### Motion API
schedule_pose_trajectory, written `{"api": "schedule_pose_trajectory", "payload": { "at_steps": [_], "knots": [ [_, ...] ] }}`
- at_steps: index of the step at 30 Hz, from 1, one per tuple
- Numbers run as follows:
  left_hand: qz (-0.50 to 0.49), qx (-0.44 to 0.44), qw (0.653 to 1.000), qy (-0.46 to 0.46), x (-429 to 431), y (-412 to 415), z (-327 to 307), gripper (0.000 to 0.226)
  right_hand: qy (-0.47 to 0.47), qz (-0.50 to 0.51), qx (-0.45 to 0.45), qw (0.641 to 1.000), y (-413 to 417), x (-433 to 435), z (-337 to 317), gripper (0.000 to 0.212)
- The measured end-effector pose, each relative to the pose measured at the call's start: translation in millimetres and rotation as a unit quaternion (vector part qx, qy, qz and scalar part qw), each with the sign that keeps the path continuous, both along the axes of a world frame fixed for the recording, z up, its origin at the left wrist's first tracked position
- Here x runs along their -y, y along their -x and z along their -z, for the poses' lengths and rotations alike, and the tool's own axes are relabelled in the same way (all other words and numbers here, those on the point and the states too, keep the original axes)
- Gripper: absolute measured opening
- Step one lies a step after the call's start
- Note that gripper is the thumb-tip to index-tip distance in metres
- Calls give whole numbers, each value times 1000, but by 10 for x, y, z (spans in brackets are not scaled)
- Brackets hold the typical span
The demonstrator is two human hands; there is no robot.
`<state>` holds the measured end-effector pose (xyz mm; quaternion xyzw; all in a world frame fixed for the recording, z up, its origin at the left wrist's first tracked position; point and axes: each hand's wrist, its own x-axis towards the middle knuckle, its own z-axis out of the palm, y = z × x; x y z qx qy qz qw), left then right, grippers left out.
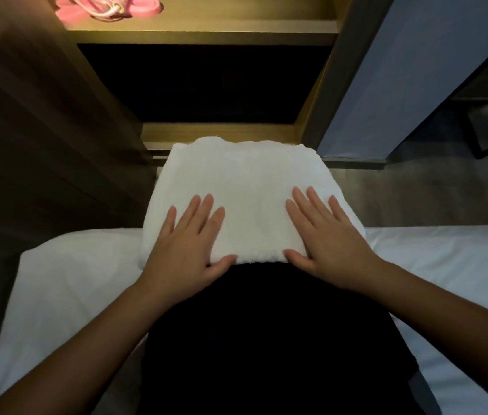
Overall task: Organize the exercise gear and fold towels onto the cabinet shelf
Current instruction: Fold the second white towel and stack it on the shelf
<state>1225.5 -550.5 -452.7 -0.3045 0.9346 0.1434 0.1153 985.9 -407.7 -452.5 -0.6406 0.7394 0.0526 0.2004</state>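
While the folded towel (245, 181) lay as a thick, soft white rectangle of terry cloth on the person's dark clothing (266, 324), the left hand (182, 250) and the right hand (329, 244) pressed flat on its near half. Their fingers (203, 211) were straight and slightly spread, thumbs at the near folded edge. Beyond it stood a wooden cabinet (311, 109). Its lit upper shelf (206, 35) held pink exercise gear (108, 7), a flat band with pale cord. The compartment below (206, 82) was too dark to read. Smooth white bed (446, 265) linen lay to either side.

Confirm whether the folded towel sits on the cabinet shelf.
No, the towel rests on the lap under the left hand and right hand, before the cabinet.
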Motion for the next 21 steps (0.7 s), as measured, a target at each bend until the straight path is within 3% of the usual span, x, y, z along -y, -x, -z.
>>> {"api": "schedule_pose_trajectory", "payload": {
  "at_steps": [3, 6, 9, 21],
  "knots": [
    [96, 7, 993, 71, -152, 169, 18, 85, 22, -70, -35, 997, -259, 118, -8, 95],
    [80, -26, 990, 117, -279, 320, 75, 71, 32, -76, -69, 994, -447, 253, 39, 84],
    [84, -76, 987, 114, -285, 301, 85, 65, 34, -61, -50, 996, -406, 281, 61, 69],
    [46, -187, 978, 81, -146, -94, 60, 67, 92, -15, 6, 996, -230, 98, 10, 62]
  ]
}}
